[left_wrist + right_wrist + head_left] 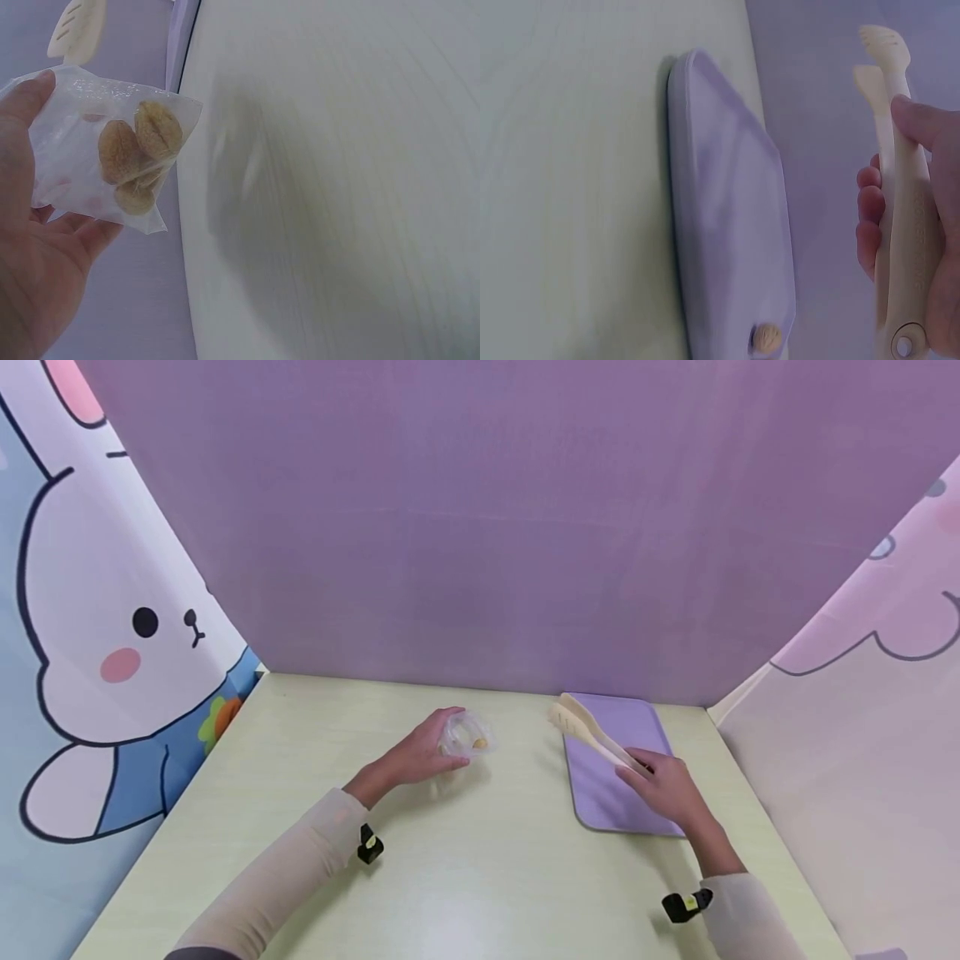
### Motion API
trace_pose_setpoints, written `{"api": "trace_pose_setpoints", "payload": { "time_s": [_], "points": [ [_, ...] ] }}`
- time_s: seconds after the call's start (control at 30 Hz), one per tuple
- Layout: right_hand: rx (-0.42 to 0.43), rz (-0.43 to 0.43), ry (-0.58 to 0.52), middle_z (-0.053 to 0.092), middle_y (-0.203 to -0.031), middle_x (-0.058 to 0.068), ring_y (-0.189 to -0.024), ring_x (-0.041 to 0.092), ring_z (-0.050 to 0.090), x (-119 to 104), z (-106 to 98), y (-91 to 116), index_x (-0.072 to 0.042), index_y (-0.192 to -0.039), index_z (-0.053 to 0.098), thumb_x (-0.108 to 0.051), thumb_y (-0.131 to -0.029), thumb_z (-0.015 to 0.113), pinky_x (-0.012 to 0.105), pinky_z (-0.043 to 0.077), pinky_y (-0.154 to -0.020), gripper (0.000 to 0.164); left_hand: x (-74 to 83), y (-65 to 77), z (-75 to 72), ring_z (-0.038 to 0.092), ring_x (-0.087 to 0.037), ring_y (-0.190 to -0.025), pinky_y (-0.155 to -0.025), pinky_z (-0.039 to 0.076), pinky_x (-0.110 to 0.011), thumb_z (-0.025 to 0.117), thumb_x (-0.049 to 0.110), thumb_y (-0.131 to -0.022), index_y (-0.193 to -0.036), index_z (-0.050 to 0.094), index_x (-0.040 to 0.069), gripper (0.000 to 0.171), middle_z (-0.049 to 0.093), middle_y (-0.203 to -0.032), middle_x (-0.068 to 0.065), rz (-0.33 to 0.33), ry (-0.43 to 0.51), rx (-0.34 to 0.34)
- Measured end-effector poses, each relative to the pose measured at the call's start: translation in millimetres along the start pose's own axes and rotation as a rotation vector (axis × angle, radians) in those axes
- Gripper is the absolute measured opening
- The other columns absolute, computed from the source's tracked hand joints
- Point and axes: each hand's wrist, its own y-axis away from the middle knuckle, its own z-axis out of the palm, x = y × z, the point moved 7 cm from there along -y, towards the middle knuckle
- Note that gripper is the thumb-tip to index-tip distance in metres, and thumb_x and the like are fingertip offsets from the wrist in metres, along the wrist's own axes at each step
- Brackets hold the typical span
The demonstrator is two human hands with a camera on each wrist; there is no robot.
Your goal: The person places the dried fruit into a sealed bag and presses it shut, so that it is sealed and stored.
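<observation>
My left hand [423, 747] grips a clear plastic bag [467, 734] above the left-middle of the table. Inside the bag, several brown wrinkled walnuts [120, 152] gather toward one side in the left wrist view. In my right hand [667, 785] is a pair of cream tongs [587, 729], fingers and thumb wrapped round its arms. The slotted tips point toward the far left and stand slightly apart. Beneath the tongs lies a purple tray [611, 802]. One walnut [766, 338] sits on it in the right wrist view; from the head view it is hidden.
The light wood-grain table [480, 885] meets a purple backdrop [480, 527] at its far edge. A panel with a cartoon rabbit [97, 585] borders the left, and a pale pink panel [862, 735] the right.
</observation>
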Motion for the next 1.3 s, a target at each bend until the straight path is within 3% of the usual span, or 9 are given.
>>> {"api": "trace_pose_setpoints", "payload": {
  "time_s": [0.27,0.43,0.6,0.7,0.93,1.1,1.3],
  "points": [
    [0.024,0.045,0.058,0.075,-0.11,0.022,-0.091,0.033,0.069,23,-15,18,0.0,-0.125,0.071,-0.027,-0.093,0.072,0.044,0.051,-0.074,0.042,0.0,1.0,0.5,0.053,-0.028,-0.127,-0.108,0.045,-0.052,0.079,0.031,-0.087,-0.157,0.031,0.011,0.087,0.048,-0.148,-0.014,0.005,0.01,0.003],
    [0.035,0.086,0.088,0.074,-0.111,0.025,-0.101,0.043,0.069,37,-26,29,0.002,-0.125,0.07,-0.03,-0.094,0.071,0.052,0.052,-0.08,0.044,-1.5,1.1,0.8,0.053,-0.028,-0.127,-0.107,0.045,-0.052,0.08,0.03,-0.086,-0.157,0.032,0.012,0.087,0.048,-0.147,-0.014,0.002,0.015,0.007],
    [0.034,0.115,0.114,0.078,-0.08,0.006,-0.084,0.03,0.068,49,-36,39,-0.001,-0.125,0.071,-0.033,-0.095,0.069,0.041,0.05,-0.071,0.044,-2.3,0.5,0.7,0.053,-0.028,-0.126,-0.107,0.045,-0.051,0.08,0.029,-0.086,-0.156,0.032,0.012,0.087,0.048,-0.146,-0.013,0.005,0.024,0.009],
    [0.036,0.113,0.135,0.076,-0.075,0.001,-0.078,0.024,0.064,56,-41,43,-0.004,-0.122,0.073,-0.033,-0.096,0.068,0.038,0.047,-0.065,0.04,-1.8,0.5,0.5,0.053,-0.027,-0.125,-0.107,0.045,-0.051,0.08,0.029,-0.086,-0.156,0.032,0.012,0.087,0.048,-0.146,-0.013,0.008,0.024,0.009],
    [0.037,0.096,0.206,0.076,-0.083,0.015,-0.082,0.041,0.069,76,-43,54,-0.002,-0.117,0.074,-0.031,-0.096,0.067,0.054,0.05,-0.069,0.037,-3.3,1.2,0.2,0.053,-0.027,-0.124,-0.107,0.046,-0.051,0.08,0.029,-0.086,-0.156,0.032,0.013,0.087,0.048,-0.145,-0.012,0.009,0.02,0.009],
    [-0.002,0.124,0.235,0.075,-0.081,0.016,-0.08,0.042,0.068,86,-42,60,-0.003,-0.117,0.075,-0.035,-0.096,0.067,0.055,0.05,-0.067,0.039,-5.4,1.7,-0.1,0.053,-0.027,-0.123,-0.106,0.046,-0.05,0.08,0.029,-0.086,-0.156,0.032,0.012,0.087,0.049,-0.145,-0.012,0.01,0.025,0.007],
    [-0.073,0.181,0.275,0.074,-0.097,0.027,-0.088,0.052,0.067,94,-43,66,0.0,-0.122,0.072,-0.039,-0.098,0.064,0.058,0.05,-0.066,0.046,-6.7,3.0,-1.2,0.053,-0.027,-0.123,-0.106,0.046,-0.051,0.08,0.031,-0.086,-0.156,0.032,0.011,0.087,0.049,-0.145,-0.013,0.003,0.018,0.011]
  ]
}}
